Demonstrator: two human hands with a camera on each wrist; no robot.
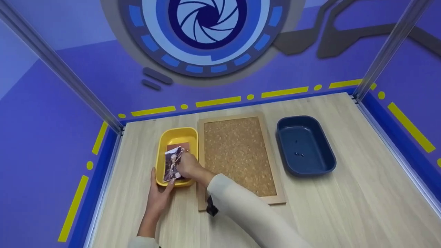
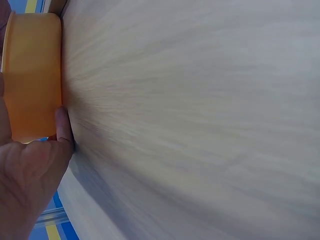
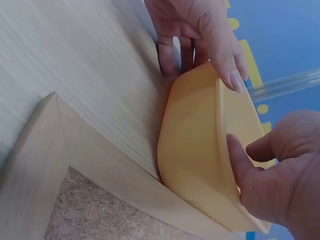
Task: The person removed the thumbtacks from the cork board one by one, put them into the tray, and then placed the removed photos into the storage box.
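Observation:
My left hand (image 1: 159,199) holds the near left corner of a yellow tray (image 1: 160,151), with its thumb over the rim and its fingers along the outside wall. In the left wrist view the hand (image 2: 30,170) lies close against that wall. A picture card (image 1: 171,163) with a pale figure on it lies tilted in the tray, over a reddish-brown card (image 1: 184,145). My right hand (image 1: 188,165) reaches into the tray at the picture card's right edge. In the right wrist view its fingers (image 3: 239,157) bend down past the rim, and their tips are hidden.
A framed cork board (image 1: 237,155) lies directly right of the yellow tray, with my right forearm across its near part. Farther right stands a dark blue tray (image 1: 303,167) with a few small dark pieces (image 1: 299,154) in it. Blue panels (image 1: 234,84) enclose the table.

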